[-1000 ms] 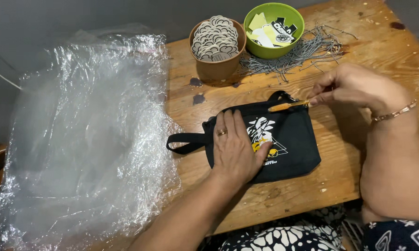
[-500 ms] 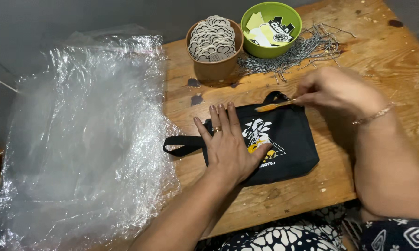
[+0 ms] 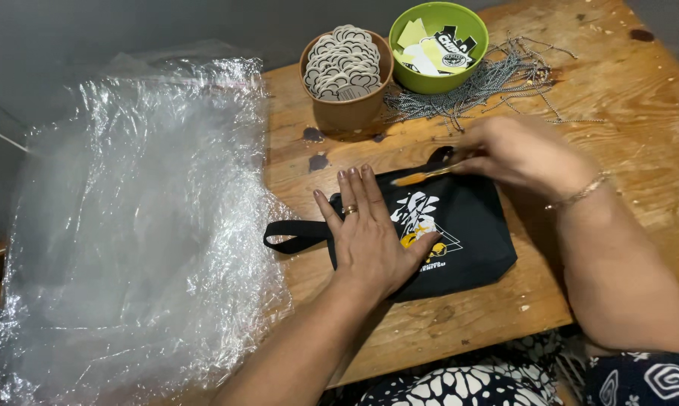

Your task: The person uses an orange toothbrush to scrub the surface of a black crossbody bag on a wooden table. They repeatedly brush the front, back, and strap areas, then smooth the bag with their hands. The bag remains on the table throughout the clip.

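- Left hand [image 3: 371,234] lies flat, fingers spread and extended, palm down on the left half of a black pouch [image 3: 460,229]; it presses rather than grips, and a ring shows on one finger.
- Right hand [image 3: 521,150] is closed in a pinch at the pouch's top edge, fingertips around an orange zipper pull [image 3: 422,177] that sticks out to the left along the edge; a thin bracelet sits at the wrist.
- The pouch rests on the wooden surface [image 3: 625,90] near its front edge, with a white and yellow print on its face and a black wrist strap [image 3: 294,234] looping out to the left.
- A large sheet of clear crinkled plastic [image 3: 136,225] covers the left side, its edge touching the strap.
- Behind the pouch stands a brown cup [image 3: 347,113] filled with pale round tags, and just beside it a green bowl [image 3: 438,75] holding printed paper pieces.
- A loose heap of thin metal ball chains [image 3: 490,83] lies around the bowl's base, spreading to the right.
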